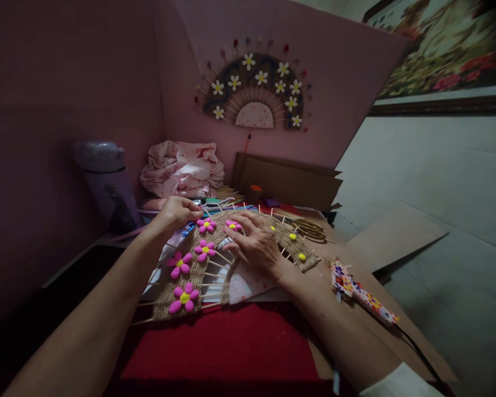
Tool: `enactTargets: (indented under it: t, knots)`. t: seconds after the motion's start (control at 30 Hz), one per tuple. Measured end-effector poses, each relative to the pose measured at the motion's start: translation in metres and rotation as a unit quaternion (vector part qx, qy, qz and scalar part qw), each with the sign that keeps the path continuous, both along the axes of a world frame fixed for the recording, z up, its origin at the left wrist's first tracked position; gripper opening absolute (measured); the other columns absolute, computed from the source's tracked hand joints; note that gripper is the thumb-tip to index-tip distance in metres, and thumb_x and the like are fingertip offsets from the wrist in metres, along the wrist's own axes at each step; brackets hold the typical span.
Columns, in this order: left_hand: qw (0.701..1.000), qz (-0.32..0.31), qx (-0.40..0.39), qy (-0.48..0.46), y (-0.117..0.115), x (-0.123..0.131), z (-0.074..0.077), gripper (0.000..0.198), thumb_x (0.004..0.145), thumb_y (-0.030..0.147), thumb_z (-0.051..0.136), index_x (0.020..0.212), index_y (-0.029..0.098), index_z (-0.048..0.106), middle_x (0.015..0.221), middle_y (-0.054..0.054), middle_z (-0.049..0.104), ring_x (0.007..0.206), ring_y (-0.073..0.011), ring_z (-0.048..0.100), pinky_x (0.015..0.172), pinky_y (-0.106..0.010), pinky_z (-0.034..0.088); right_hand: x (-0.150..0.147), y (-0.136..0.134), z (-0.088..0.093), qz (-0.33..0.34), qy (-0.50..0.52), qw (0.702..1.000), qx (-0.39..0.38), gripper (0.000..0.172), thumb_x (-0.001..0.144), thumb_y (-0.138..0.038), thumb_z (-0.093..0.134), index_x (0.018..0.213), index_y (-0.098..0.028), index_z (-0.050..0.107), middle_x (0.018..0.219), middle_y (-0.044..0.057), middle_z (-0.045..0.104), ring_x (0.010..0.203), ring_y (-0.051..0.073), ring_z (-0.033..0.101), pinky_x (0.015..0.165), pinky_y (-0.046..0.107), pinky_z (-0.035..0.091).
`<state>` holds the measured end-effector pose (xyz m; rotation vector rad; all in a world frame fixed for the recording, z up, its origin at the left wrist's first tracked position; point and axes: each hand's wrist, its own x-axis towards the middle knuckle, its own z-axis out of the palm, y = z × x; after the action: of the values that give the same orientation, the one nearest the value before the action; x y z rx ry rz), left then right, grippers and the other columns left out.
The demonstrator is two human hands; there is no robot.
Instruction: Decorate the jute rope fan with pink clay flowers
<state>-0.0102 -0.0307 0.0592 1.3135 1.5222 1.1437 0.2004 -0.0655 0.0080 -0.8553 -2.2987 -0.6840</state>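
Observation:
A half-round woven jute fan piece (198,270) with wooden skewers lies on a red cloth (223,347). Several pink flowers with yellow centres (184,298) are stuck on its left part, and small yellow dots (301,256) sit on its right part. My right hand (256,242) rests on the middle of the piece, fingers bent and spread, fingertips at a pink flower (232,225). My left hand (177,212) is closed at the piece's far left edge, pinching something I cannot make out.
A finished fan with white flowers (256,91) hangs on the pink wall. A patterned glue gun (361,292) lies right of the piece. Cardboard sheets (289,182), a crumpled pink cloth (182,168), a grey flask (107,182) and loose sticks stand behind.

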Motion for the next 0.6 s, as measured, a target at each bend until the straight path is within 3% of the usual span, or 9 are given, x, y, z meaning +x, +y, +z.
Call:
enactTargets:
  t: [0.27, 0.43, 0.6]
  knots:
    - [1.0, 0.004, -0.005, 0.005, 0.0, 0.0, 0.001, 0.011, 0.052, 0.011, 0.075, 0.054, 0.011, 0.064, 0.036, 0.004, 0.05, 0.033, -0.0039, 0.029, 0.038, -0.02, 0.017, -0.001, 0.002, 0.0, 0.007, 0.012, 1.0, -0.007, 0.039, 0.086, -0.05, 0.05, 0.107, -0.021, 0.065, 0.122, 0.01, 0.056, 0.118, 0.027, 0.042, 0.096, 0.045, 0.037]
    - [1.0, 0.011, 0.012, 0.014, 0.001, 0.0, 0.0, 0.014, 0.05, 0.014, 0.078, 0.055, 0.012, 0.064, 0.037, 0.004, 0.051, 0.035, -0.004, 0.03, 0.038, -0.02, 0.018, 0.011, -0.003, 0.004, 0.005, 0.125, 0.992, -0.001, 0.032, 0.089, -0.042, 0.048, 0.106, -0.021, 0.067, 0.112, 0.008, 0.061, 0.11, 0.024, 0.047, 0.094, 0.042, 0.04]
    - [0.992, 0.008, 0.082, 0.09, 0.006, -0.014, 0.0, 0.021, 0.055, 0.032, 0.077, 0.054, 0.013, 0.066, 0.042, 0.0, 0.056, 0.037, -0.0062, 0.035, 0.039, -0.021, 0.021, 0.021, -0.002, 0.008, -0.006, 0.23, 0.973, -0.007, 0.029, 0.091, -0.037, 0.046, 0.097, -0.021, 0.07, 0.1, 0.008, 0.065, 0.1, 0.023, 0.051, 0.088, 0.041, 0.044]
